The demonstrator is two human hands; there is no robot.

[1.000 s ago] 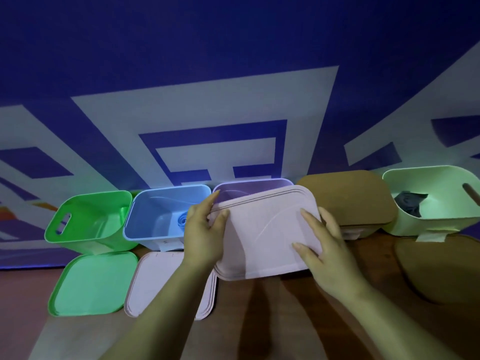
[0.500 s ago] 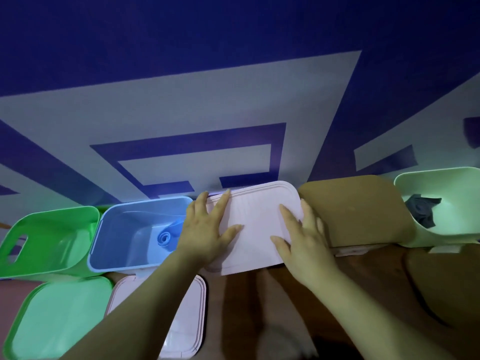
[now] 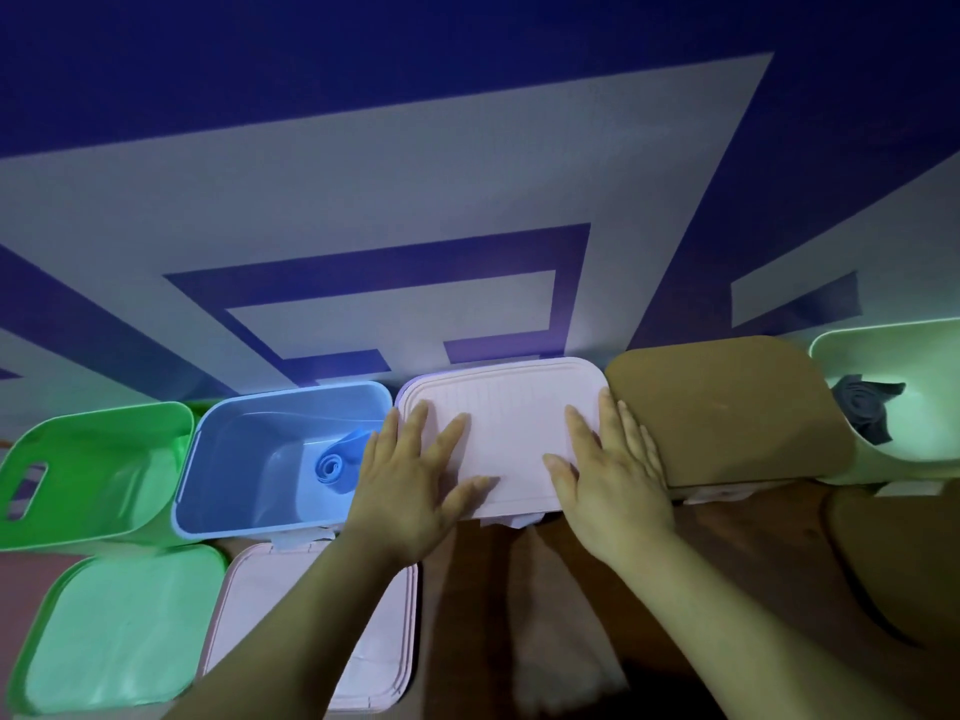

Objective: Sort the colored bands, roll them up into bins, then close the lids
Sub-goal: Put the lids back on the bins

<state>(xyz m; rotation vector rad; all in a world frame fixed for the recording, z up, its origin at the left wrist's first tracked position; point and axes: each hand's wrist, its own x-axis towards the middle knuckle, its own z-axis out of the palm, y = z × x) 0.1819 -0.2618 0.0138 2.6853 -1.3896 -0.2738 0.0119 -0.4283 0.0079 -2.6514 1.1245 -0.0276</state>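
Observation:
A pale pink lid lies flat on top of the middle bin in a row of bins against the wall. My left hand presses on its left part with spread, straight fingers. My right hand presses on its right part the same way. Left of it the open blue bin holds a rolled blue band. The green bin at far left is open. A brown lid covers the bin to the right. The pale green bin at far right holds a dark rolled band.
On the table in front lie a green lid, a pale pink lid partly under my left forearm, and a brown lid at right. A blue and white patterned wall stands right behind the bins.
Both hands carried the pink lid away from me and laid it down onto the middle purple bin. The fingers went from holding its edges to lying flat on top.

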